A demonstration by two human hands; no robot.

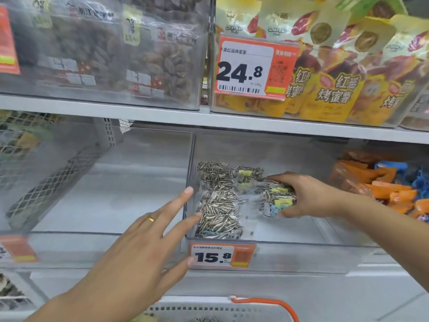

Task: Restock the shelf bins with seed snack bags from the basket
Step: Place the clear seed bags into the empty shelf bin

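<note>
fingers (276, 178) of right hand (311, 196) curling round seed bag (276, 194), lowering it into bin (290, 238) beside stacked bags (218, 205) | left hand (139, 247) spreading fingers, bracing bin wall, likely steadying | basket (220, 310) waiting below

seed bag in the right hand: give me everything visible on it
The seed bag is a clear plastic pouch of striped sunflower seeds with small yellow labels and a pale blue patch near its lower edge. The right hand grips it from the right, thumb underneath, inside the clear bin, right of the bags already lying there. Its far side is hidden.
</note>
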